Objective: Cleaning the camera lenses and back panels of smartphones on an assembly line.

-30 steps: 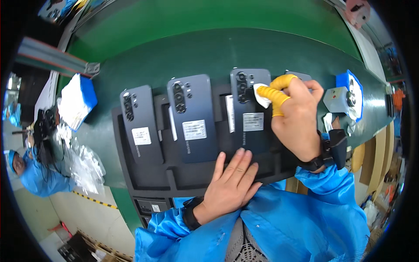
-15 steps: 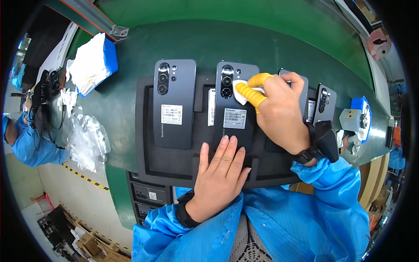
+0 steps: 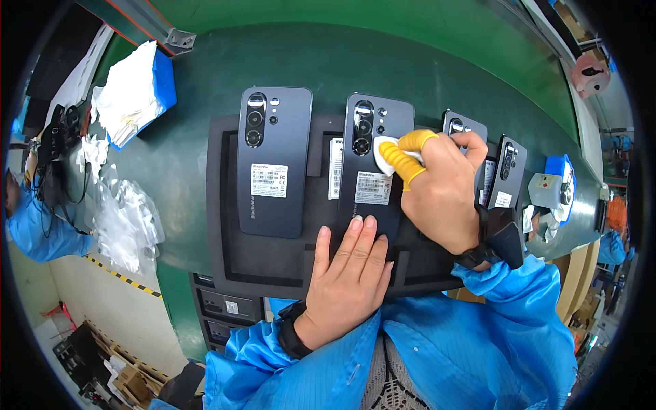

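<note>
Several dark phones lie face down on a black foam tray [image 3: 225, 225] on a green belt [image 3: 355, 68]. My right hand [image 3: 444, 191], with yellow finger cots on two fingers, presses a small white wipe [image 3: 384, 149] onto the back of the second phone [image 3: 372, 171], beside its camera strip. My left hand [image 3: 348, 273] lies flat with its fingertips on that phone's lower end. The leftmost phone [image 3: 272, 160] lies untouched. Two more phones [image 3: 506, 171] sit partly hidden behind my right hand.
A pile of white cloths on a blue box [image 3: 137, 89] stands at the left of the belt. Clear plastic bags [image 3: 123, 219] hang off the belt's near edge. A small grey device [image 3: 552, 190] sits at the right. A person in a blue sleeve [image 3: 31, 225] is at far left.
The tray and phones have shifted right across the view. My right hand stays on the same phone with the wipe; my left hand has moved up so its fingertips rest on that phone.
</note>
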Demonstrator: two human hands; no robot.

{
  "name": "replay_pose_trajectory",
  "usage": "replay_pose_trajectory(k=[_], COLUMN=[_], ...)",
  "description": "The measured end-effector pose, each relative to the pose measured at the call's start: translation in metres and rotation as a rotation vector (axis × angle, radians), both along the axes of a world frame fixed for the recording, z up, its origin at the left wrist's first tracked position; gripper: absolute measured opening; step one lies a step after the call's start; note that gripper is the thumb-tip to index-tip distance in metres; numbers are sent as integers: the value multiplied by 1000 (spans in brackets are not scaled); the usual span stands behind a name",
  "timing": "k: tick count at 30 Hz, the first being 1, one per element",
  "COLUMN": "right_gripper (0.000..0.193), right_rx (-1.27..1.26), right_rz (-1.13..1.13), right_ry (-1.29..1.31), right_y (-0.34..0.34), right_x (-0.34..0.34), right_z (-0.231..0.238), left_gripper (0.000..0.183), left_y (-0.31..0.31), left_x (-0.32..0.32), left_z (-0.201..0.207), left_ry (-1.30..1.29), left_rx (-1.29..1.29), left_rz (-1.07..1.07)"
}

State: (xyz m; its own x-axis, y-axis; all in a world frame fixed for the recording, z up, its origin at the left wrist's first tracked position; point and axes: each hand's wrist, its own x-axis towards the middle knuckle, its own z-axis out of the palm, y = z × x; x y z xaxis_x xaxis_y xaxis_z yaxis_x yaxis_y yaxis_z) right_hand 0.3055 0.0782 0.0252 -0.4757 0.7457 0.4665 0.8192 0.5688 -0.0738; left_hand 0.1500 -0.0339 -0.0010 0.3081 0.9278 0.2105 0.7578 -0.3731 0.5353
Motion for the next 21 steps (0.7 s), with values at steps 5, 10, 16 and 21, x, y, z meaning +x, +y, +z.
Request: replay_pose_trajectory(k=[5,10,16,21], right_gripper=[21,22,21,15], right_rx=[6,14,15,-2], right_rz=[67,33,35,60], right_ry=[-1,-52,-50,47], right_y=[-6,-9,-13,-11], right_x=[-17,-19,-13,-23], right_z=[-7,-5,-7,-10], left_gripper=[37,37,39,39], left_y=[1,1,1,-1], left_x=[-1,-2,0,-1], left_z=[1,2,1,-1], left_ry=[9,2,7,14], left_rx=[5,-1,-2,-3], left_rz=[-3,-4,-11,-3])
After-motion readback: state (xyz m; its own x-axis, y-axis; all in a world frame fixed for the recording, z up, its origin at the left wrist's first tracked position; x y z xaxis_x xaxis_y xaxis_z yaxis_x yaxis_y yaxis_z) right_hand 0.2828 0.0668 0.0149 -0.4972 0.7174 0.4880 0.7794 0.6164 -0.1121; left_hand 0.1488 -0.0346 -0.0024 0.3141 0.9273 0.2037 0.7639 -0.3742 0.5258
